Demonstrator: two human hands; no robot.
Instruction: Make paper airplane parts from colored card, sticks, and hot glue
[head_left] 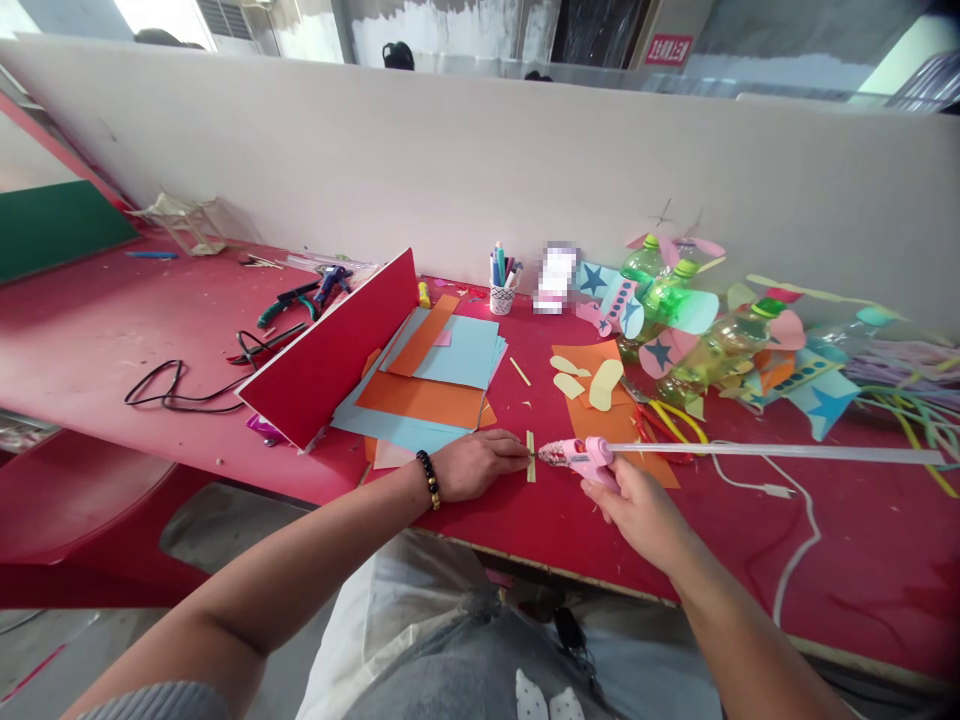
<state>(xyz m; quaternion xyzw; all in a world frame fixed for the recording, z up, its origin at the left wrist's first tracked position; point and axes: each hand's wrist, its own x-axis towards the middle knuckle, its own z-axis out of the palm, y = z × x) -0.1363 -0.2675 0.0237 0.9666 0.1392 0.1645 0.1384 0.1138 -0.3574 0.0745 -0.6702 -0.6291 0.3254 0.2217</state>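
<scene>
**Fingers pin a small stick while a glue gun meets its edge**

Fingers (516,456) of the left hand (472,466) press down on a short yellowish stick (530,456) near the front edge of the table (112,330), pinning it flat so it cannot slide; the right hand (637,505) is clenched around a pink glue gun (581,457), its nozzle touching or just beside the stick, a long clear glue rod (787,452) trailing out toward the right edge; a white cord (795,500) loops away over the table. Behind lie blue and orange paper sheets (435,380), a propped red board (330,350), a cup of pens (502,285) and decorated green bottles (675,300) toward the back right; black cable (172,390) and pliers (300,295) sit toward the left. Red surface, littered with scraps; a pale partition (450,150) closes the back edge.
</scene>
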